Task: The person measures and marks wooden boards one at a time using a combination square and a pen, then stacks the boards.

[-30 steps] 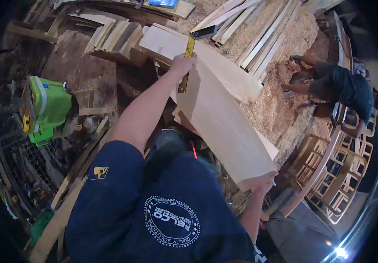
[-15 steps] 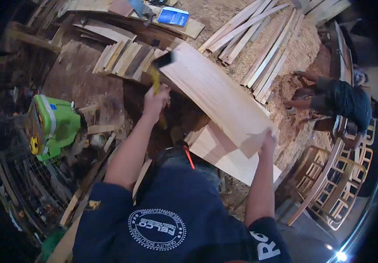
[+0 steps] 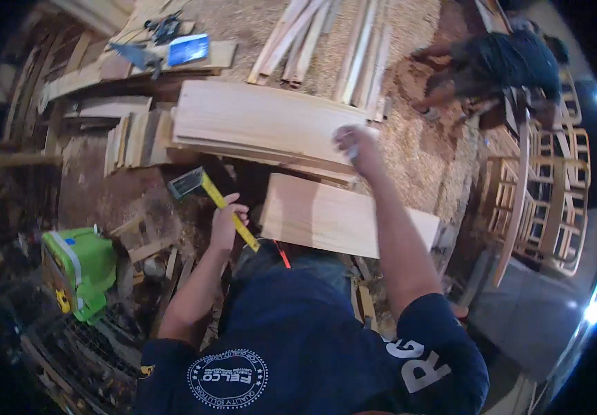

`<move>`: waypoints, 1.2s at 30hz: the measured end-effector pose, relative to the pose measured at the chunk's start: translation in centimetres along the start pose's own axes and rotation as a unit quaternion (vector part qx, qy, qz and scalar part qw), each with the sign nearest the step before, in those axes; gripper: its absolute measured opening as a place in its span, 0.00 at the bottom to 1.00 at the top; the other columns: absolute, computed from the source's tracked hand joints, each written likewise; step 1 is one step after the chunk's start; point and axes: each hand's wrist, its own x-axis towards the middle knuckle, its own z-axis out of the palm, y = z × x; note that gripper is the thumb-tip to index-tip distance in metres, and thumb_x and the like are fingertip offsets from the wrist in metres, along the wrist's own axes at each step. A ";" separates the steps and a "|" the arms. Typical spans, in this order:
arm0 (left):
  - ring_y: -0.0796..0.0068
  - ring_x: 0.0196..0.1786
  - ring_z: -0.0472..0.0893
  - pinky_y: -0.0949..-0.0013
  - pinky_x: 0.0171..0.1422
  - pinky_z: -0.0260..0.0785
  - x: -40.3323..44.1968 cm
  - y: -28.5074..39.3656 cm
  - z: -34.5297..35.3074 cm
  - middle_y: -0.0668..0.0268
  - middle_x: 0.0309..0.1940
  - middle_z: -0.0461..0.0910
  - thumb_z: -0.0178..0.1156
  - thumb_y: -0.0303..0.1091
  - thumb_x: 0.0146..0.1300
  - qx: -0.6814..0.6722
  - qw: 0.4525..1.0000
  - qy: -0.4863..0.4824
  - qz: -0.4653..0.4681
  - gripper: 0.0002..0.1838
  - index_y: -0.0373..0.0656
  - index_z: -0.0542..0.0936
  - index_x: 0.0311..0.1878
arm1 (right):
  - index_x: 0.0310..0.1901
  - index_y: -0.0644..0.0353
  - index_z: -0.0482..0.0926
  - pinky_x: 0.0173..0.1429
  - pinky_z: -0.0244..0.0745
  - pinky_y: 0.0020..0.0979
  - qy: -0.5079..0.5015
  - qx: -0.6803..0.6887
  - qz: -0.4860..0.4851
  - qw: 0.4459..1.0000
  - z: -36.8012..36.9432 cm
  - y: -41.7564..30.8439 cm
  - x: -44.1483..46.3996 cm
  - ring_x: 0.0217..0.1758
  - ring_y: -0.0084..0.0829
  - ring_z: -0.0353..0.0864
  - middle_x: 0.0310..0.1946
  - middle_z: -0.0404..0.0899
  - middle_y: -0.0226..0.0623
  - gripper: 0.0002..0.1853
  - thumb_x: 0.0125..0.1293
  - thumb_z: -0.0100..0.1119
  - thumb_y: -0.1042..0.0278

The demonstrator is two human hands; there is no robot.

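My left hand [image 3: 229,220] is closed around the yellow blade of a try square [image 3: 210,190], whose dark stock points up and to the left. My right hand [image 3: 355,146] hovers over the right end of a wide pale board [image 3: 257,119], fingers curled around something small and whitish that is too blurred to name. That board rests flat on top of other boards. Nearer my body, a second pale board [image 3: 319,216] lies partly under my right forearm.
Wood strips [image 3: 136,142] stand left of the stack. Long battens [image 3: 364,59] lie on shavings behind it. A green machine [image 3: 80,270] is at the left. Another person [image 3: 506,66] bends at the upper right, near wooden frames [image 3: 554,187]. A blue packet [image 3: 188,50] lies at the back.
The wide board has come down onto the stack, and my right hand has let go of its end. My left hand with the square has moved nearer my body. The view has turned.
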 end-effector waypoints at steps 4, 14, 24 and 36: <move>0.75 0.52 0.79 0.70 0.55 0.73 0.4 -2.4 13.1 0.63 0.54 0.83 0.48 0.46 0.80 0.219 0.965 -0.139 0.051 0.26 0.40 0.75 0.71 | 0.61 0.59 0.80 0.57 0.80 0.46 -0.100 -0.046 -0.040 0.993 4.7 2.9 -11.7 0.49 0.47 0.87 0.47 0.87 0.50 0.20 0.73 0.66 0.60; 0.60 0.55 0.82 0.61 0.58 0.76 -10.7 -15.9 37.4 0.52 0.54 0.80 0.62 0.44 0.72 0.513 0.747 -0.352 0.233 0.23 0.38 0.79 0.62 | 0.54 0.63 0.77 0.46 0.77 0.50 0.257 0.032 0.254 0.932 -12.9 17.5 -32.1 0.44 0.58 0.85 0.38 0.83 0.58 0.11 0.76 0.58 0.68; 0.45 0.66 0.77 0.49 0.69 0.70 -4.0 -23.0 49.9 0.48 0.63 0.76 0.71 0.44 0.63 0.626 0.597 -0.289 0.410 0.33 0.44 0.75 0.69 | 0.67 0.64 0.71 0.55 0.74 0.54 0.302 -0.068 0.208 0.928 -16.1 29.2 -35.5 0.52 0.64 0.79 0.48 0.80 0.65 0.25 0.71 0.63 0.70; 0.54 0.56 0.83 0.58 0.65 0.73 -1.0 -22.8 50.8 0.52 0.50 0.84 0.73 0.41 0.62 0.585 0.673 -0.368 0.264 0.28 0.46 0.81 0.65 | 0.65 0.58 0.74 0.51 0.76 0.50 0.251 -0.071 0.231 0.937 -18.3 33.7 -46.9 0.49 0.57 0.80 0.48 0.77 0.56 0.22 0.72 0.64 0.66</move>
